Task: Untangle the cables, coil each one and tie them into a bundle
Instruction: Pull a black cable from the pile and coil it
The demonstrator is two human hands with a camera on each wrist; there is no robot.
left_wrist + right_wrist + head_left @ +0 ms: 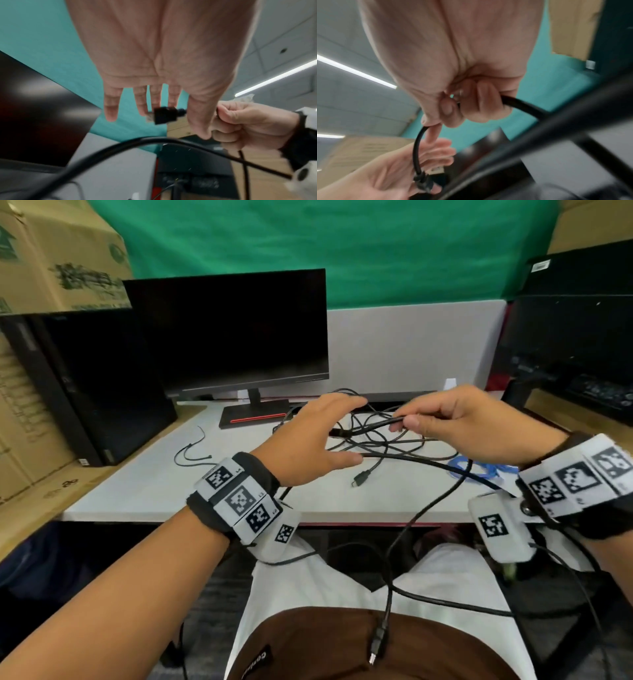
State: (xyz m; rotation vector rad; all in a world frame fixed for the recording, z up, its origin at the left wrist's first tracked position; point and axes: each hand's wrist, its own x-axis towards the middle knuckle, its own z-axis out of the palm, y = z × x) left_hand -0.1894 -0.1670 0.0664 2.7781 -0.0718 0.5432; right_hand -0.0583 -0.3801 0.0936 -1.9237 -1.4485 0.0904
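Observation:
A tangle of black cables [371, 440] lies on the white desk [164, 487], with a blue cable [460, 465] at its right. My right hand [407, 422] pinches one black cable [515, 103] a short way behind its plug [165, 115] and holds it above the tangle. My left hand [337, 433] is spread, fingers straight, just beside that plug [423, 181]; whether it touches the plug I cannot tell. Another black cable runs off the desk edge, and its plug [378, 642] hangs over my lap. A small connector [361, 477] rests on the desk.
A dark monitor [226, 337] stands behind the tangle, a black PC tower [85, 392] and cardboard boxes [58, 251] are at the left, and black equipment [575, 337] is at the right. Thin black ties [191, 453] lie on the desk's left part.

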